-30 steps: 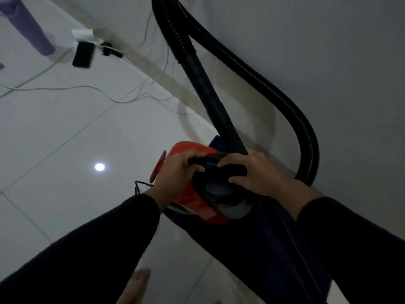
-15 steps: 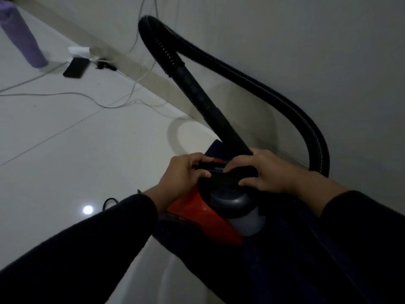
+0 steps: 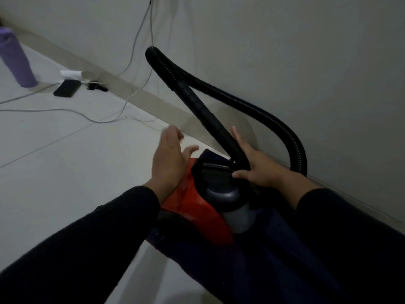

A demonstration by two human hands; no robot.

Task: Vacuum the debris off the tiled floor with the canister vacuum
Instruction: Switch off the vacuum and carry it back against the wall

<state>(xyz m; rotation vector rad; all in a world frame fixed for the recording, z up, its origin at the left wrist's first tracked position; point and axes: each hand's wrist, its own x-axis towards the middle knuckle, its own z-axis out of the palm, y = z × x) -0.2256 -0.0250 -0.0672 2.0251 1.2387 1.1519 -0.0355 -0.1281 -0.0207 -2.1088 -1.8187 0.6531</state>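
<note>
- The canister vacuum [image 3: 197, 207] sits on the tiled floor [image 3: 65, 172] close against the wall, its red shell just under the person's wrists and its dark round top between the two hands.
- A second ago both hands were curled over that dark top; now the left hand [image 3: 167, 160] has come off it. It hangs just above the red shell, fingers straight and loosely spread, thumb pointing toward the lid, holding nothing.
- The right hand [image 3: 257, 166] has opened too. Its fingers are splayed, the fingertips [image 3: 235, 131] reaching up alongside the rigid black tube [image 3: 206, 115], the thumb resting against the edge of the black lid [image 3: 215, 170]. It touches but does not clasp.
- The ribbed hose [image 3: 274, 119] arches beyond the right hand's fingers, along the wall and down behind the right wrist.
- Past the left fingertips, well away, lie thin cables [image 3: 65, 110], a black flat device [image 3: 66, 91] and a purple cylinder [image 3: 16, 62].
- My reading: whatever needed fixing at the lid or hose socket looks finished, so the machine is probably ready. No suction has started on the floor, and I can spot no debris in this dim light.
- Next the tube likely needs taking in hand; those loose cables could get sucked in.
</note>
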